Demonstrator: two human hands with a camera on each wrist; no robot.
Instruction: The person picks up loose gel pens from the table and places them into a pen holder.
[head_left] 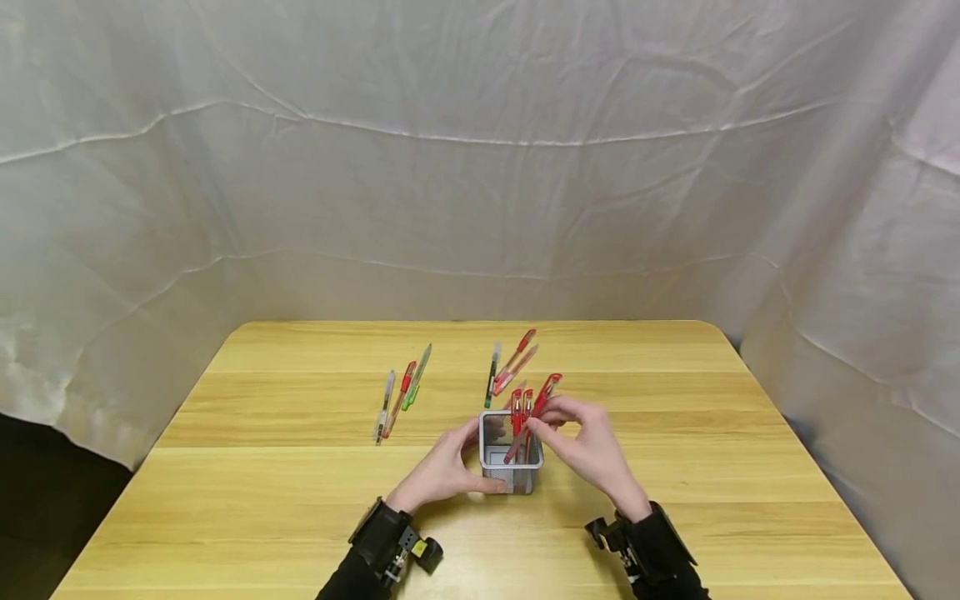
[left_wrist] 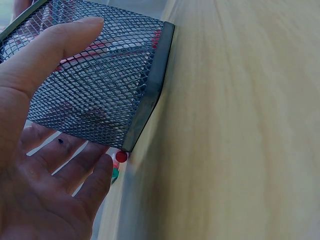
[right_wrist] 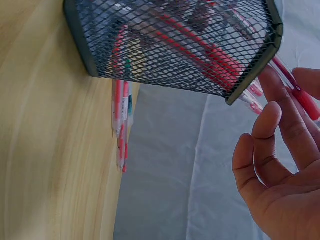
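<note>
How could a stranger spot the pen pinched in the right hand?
On the wooden table, the left hand grips a mesh pen holder. Slanting into it is a red-capped pen, pinched by the right hand; the two red pens beside it stand more upright, unheld.

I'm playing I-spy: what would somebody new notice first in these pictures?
Probably the red-capped pen, slanting from the right hand at the opening of the mesh pen holder. The left hand holds it, with two red pens inside. Beyond, colourful pens lie on the wooden table.
</note>
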